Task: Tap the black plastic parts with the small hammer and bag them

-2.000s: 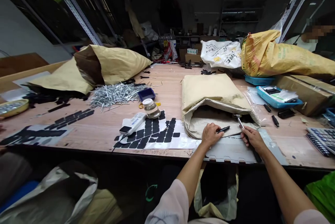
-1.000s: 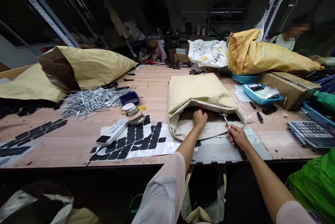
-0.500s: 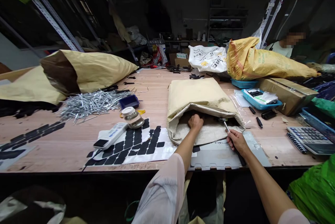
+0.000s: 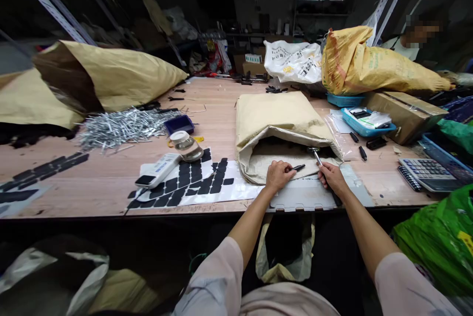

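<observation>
While the left hand (image 4: 278, 175) grips one end of a slim black piece (image 4: 298, 167), its fingers are closed and the piece's free end points right, toward the other hand. The right hand (image 4: 330, 177) is curled firmly around the shaft of a metal-headed tool (image 4: 314, 150), whose head is at the right side of the open mouth of a tan sack (image 4: 277, 111). Whether the head touches the sack cannot be told. The sack lies flat on the worktop (image 4: 221, 119), its mouth facing the person, with both hands just in front of it. A grey sheet (image 4: 306, 195) lies under the hands.

Left of the sack, a white sheet bearing black patches (image 4: 219, 178) carries a white device (image 4: 159, 170); a lidded jar (image 4: 187, 147) stands near it. Beyond are a dark blue tray (image 4: 179, 124) and, beside it, a heap of metal rods (image 4: 123, 126). To the right, a calculator (image 4: 430, 174) lies near the edge, and a light blue basket (image 4: 374, 132) sits near a cardboard box (image 4: 406, 115). A yellow sack (image 4: 388, 69) lies behind these. Below the worktop, an open bag (image 4: 261, 259) is between the person's arms.
</observation>
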Demonstrator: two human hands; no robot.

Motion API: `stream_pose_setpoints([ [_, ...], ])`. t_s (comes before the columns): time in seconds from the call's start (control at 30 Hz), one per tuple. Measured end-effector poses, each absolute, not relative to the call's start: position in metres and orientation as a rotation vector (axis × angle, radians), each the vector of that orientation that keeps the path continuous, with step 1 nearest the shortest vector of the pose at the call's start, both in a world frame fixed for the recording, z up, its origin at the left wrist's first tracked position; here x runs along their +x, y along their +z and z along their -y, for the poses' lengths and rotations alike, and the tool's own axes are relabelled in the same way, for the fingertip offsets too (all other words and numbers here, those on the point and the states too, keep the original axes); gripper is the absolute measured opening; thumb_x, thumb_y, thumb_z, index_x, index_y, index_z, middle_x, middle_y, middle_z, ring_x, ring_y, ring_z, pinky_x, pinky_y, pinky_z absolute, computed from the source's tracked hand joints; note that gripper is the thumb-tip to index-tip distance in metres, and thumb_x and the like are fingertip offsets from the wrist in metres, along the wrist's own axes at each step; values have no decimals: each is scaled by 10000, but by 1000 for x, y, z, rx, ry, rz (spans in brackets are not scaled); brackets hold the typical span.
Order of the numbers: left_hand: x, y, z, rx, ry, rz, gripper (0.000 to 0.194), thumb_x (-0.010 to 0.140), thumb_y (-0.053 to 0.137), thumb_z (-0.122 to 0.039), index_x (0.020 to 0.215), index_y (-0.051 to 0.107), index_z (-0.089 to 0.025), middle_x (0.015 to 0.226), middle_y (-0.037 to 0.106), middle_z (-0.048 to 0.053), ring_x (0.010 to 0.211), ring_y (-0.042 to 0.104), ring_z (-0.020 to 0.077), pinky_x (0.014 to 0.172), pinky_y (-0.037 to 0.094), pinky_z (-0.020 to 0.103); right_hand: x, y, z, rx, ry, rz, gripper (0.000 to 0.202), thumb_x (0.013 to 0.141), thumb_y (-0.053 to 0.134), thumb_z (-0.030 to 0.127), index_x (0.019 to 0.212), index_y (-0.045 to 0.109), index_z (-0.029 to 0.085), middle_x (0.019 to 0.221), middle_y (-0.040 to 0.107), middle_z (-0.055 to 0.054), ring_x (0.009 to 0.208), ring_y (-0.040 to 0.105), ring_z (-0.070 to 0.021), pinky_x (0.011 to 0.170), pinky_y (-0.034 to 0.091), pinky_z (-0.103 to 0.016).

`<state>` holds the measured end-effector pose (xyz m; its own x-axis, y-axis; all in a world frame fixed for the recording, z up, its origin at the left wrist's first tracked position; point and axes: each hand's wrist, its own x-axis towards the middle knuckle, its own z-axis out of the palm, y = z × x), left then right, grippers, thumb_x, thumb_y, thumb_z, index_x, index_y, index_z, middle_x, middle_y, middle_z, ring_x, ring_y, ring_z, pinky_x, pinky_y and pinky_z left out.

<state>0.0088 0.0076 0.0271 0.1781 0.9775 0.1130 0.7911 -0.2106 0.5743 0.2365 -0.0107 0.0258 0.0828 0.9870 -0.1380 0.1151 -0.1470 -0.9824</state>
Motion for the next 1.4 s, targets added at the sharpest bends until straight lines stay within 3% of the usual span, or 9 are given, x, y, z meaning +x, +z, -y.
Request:
stream_pose_setpoints([
  [0.3,9,23,-10,2089,686,-1633,244,835,707,-365,1059,780,-297,937,696,34,1025,538,241,925,417,347,236,30,12,-1483,1181,1200,469,790,630,555,1067,650,177,613,551,51,419,426,-79,335,345,-182],
  [0.57,8,23,-11,2060,673,-1610,268,849,697,-365,1092,781,-291,972,688,34,1065,524,244,947,419,346,222,39,45,-1610,1033,1301,533,838,572,496,1255,667,179,687,578,20,430,446,-99,348,357,-209],
  [0.9,7,25,-12,2000,640,-1586,265,844,694,-390,1085,780,-318,966,679,20,1099,508,252,969,406,360,207,52,68,-1723,563,1607,525,883,506,470,1255,731,176,778,735,-55,681,640,-201,673,502,-297],
  [1.4,7,20,-13,2027,672,-1584,269,844,708,-394,1096,780,-333,930,670,15,1046,510,241,932,405,352,205,42,76,-1709,448,1673,501,921,502,366,1382,647,232,921,784,-71,780,715,-221,808,543,-335],
])
